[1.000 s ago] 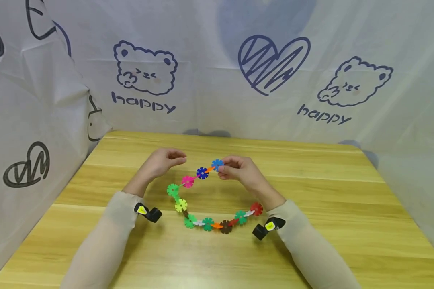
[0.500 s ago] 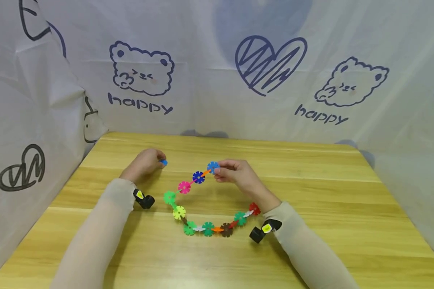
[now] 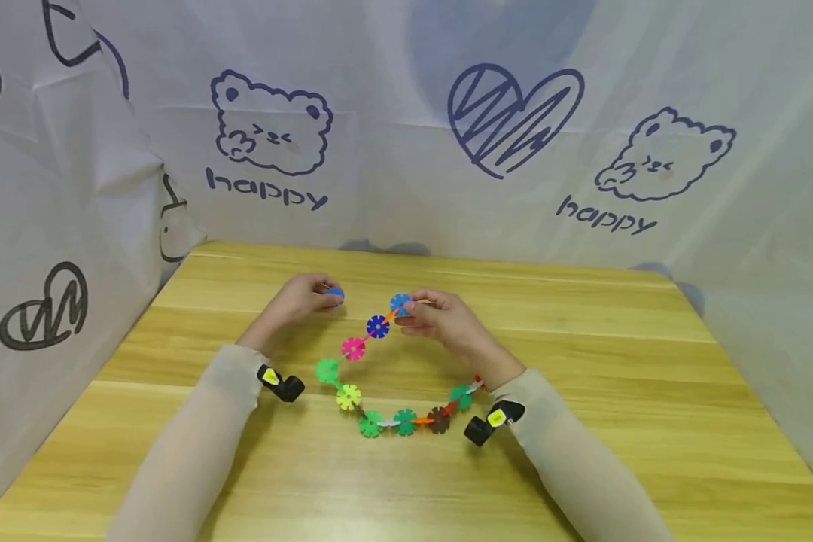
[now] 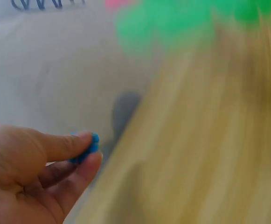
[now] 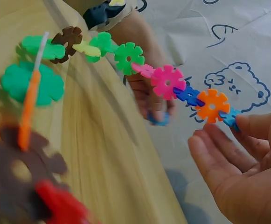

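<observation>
My right hand [image 3: 443, 320] pinches the light-blue end piece [image 3: 400, 304] of a chain of notched plastic snowflake discs [image 3: 353, 348]. In the right wrist view an orange disc [image 5: 213, 106] slots into that end piece, followed by dark blue, pink and green ones. The chain curves left and round towards me, its red end [image 3: 478, 382] partly behind my right wrist. Off to the left, my left hand [image 3: 298, 296] pinches a loose blue snowflake disc [image 3: 334, 295], apart from the chain. Thumb and fingers cover most of this blue disc [image 4: 95, 144] in the left wrist view.
Both hands work over a wood-grain table [image 3: 379, 489]. A white sheet [image 3: 393, 173] with drawn bears and a heart hangs behind its far edge, and more sheeting rises at the left. Each wrist carries a small black camera.
My left hand has dipped to the left, picked up the blue disc and come back right towards the chain's end. My right hand keeps its pinch while the chain has swayed slightly.
</observation>
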